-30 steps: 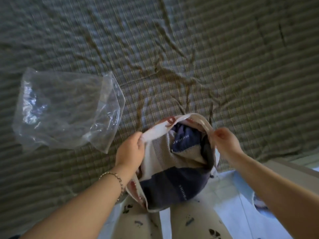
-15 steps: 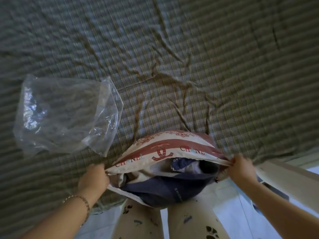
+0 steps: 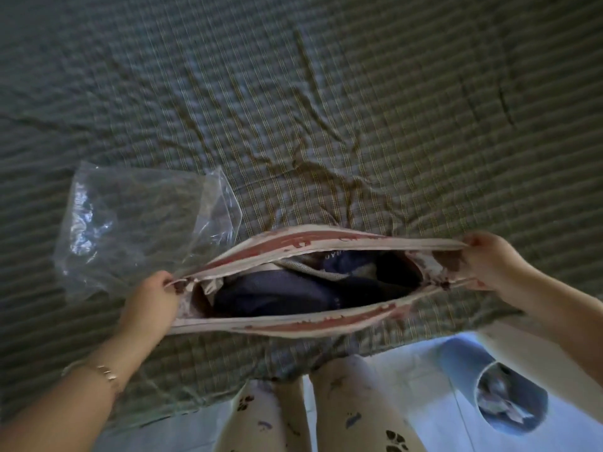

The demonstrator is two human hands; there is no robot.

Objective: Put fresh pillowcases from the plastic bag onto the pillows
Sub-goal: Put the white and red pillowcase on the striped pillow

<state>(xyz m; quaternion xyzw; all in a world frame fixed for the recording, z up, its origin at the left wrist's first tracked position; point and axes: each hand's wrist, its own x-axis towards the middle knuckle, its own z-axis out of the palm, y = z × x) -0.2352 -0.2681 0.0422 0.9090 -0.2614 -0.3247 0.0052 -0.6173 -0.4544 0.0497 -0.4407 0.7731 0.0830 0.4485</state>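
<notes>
At the near edge of the bed (image 3: 391,109), the left hand (image 3: 153,298) and right hand (image 3: 486,259) each pinch an end of the pillowcase (image 3: 293,239) mouth, stretched wide over what looks like a dark pillow (image 3: 277,295) inside; casing seems under way, and next the cloth likely needs drawing evenly over it.

All you really get of the person is two forearms, bare right to the edges of the shot, ending in the left hand (image 3: 153,298) and the right hand (image 3: 489,259). The left wrist has a thin gold-coloured chain bracelet (image 3: 104,373) with a couple of small flat links or charms on it, a bit blurry tbh. The legs are in pale cream trousers (image 3: 352,412) printed with dark paw prints, plus little bluish and purplish smudgy shapes scattered between them.
</notes>
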